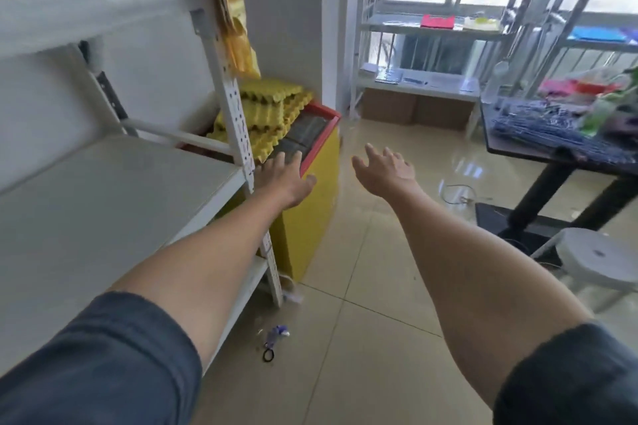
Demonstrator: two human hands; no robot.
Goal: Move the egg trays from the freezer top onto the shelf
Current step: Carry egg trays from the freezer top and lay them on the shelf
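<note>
Several yellow egg trays [267, 114] sit stacked in uneven piles on the glass top of a yellow chest freezer [312, 214] with a red rim. A white metal shelf [103, 203] stands left of it, its upright post partly hiding the trays. My left hand [286, 179] stretches forward with straight fingers, just short of the nearest tray, over the freezer's front edge. My right hand [383, 171] is held out to the right of the freezer, fingers spread, holding nothing.
A black table [552, 152] with clutter stands at the right, a white stool [600, 257] in front of it. More white shelving [431, 28] lines the window. Small litter [274, 340] lies on the tiled floor by the shelf's foot.
</note>
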